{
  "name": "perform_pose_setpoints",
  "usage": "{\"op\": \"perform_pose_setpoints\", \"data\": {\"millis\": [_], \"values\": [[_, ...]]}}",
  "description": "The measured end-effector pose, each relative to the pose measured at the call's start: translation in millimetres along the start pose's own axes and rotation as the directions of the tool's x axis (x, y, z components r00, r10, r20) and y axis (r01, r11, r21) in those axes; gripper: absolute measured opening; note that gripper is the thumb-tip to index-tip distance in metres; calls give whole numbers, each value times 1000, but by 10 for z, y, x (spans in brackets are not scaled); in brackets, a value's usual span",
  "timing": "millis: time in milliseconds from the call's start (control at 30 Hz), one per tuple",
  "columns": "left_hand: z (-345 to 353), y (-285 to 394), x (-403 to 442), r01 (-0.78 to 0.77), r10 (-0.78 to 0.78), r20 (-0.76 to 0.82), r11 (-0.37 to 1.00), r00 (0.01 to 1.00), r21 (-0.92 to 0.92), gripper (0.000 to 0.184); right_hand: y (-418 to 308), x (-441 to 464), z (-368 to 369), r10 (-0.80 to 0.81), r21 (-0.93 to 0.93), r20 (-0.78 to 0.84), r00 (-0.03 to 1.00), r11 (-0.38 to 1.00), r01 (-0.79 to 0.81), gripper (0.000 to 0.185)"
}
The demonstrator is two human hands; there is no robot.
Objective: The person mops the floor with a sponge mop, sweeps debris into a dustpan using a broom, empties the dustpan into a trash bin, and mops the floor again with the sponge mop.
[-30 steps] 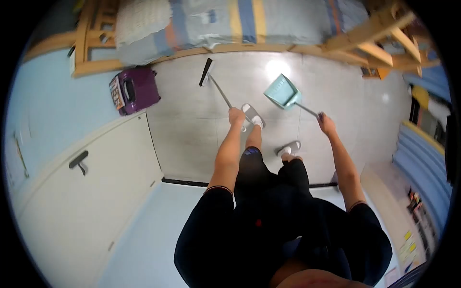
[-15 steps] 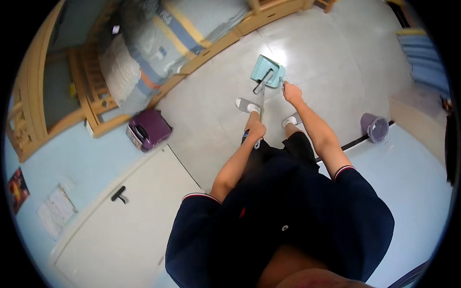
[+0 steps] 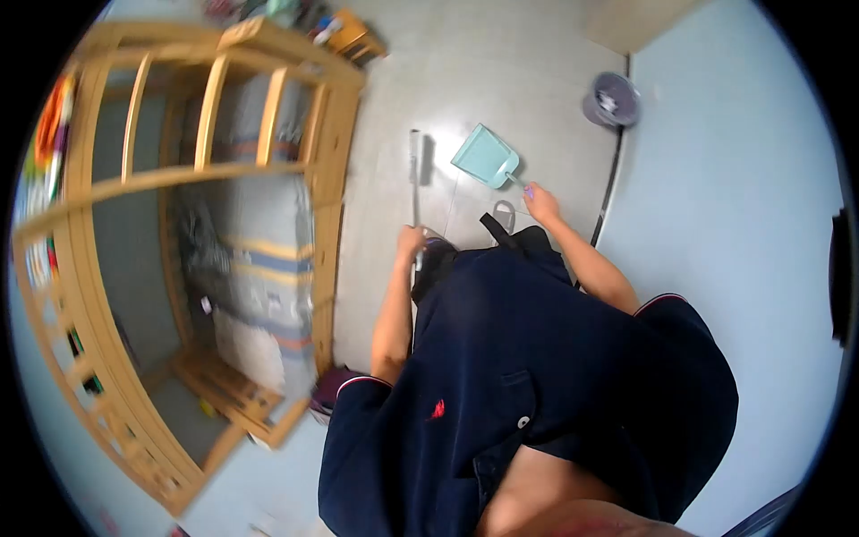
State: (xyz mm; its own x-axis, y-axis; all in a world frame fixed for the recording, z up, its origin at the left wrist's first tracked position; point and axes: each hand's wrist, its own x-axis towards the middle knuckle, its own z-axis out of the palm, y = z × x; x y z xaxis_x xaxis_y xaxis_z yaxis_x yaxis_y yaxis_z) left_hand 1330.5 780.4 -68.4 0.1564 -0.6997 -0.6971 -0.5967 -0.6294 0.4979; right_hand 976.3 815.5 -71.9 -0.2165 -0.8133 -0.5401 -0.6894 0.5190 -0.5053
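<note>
My left hand [image 3: 412, 240] is closed around the long thin handle of a broom [image 3: 414, 183]. Its narrow head stands over the tiled floor, left of the dustpan. The pale turquoise dustpan [image 3: 483, 157] is held out ahead of me by my right hand [image 3: 542, 204], whose fingers wrap its handle. Nothing that I can make out lies in the pan. Broom and dustpan are apart, with floor showing between them.
A wooden bunk bed [image 3: 335, 179] with a plastic-covered mattress runs along my left. Ahead to the right, a purple-grey bin [image 3: 612, 100] with something white inside stands by the blue wall [image 3: 716, 179]. A purple case [image 3: 331, 391] sits low left, and a wooden stool [image 3: 355, 36] farther off.
My view and body have turned to the right, so the bin is now more ahead of me. The broom head, earlier over the dustpan, has moved away to its left.
</note>
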Motion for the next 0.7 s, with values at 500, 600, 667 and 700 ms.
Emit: {"op": "perform_pose_setpoints", "data": {"millis": [500, 600, 667, 700], "values": [[1170, 3158, 2884, -125, 52, 149, 835, 987, 535, 20, 1708, 1530, 55, 589, 433, -167, 790, 764, -478, 29], [1716, 3800, 2985, -174, 47, 211, 747, 976, 642, 20, 1795, 1628, -331, 556, 475, -205, 805, 776, -415, 29], [1789, 4045, 2982, -227, 65, 268, 740, 961, 633, 24, 1716, 1634, -314, 577, 466, -168, 800, 761, -451, 29], [1892, 4136, 2996, -240, 45, 309, 737, 950, 632, 29, 1742, 1676, -298, 590, 466, -150, 793, 750, -470, 29]]}}
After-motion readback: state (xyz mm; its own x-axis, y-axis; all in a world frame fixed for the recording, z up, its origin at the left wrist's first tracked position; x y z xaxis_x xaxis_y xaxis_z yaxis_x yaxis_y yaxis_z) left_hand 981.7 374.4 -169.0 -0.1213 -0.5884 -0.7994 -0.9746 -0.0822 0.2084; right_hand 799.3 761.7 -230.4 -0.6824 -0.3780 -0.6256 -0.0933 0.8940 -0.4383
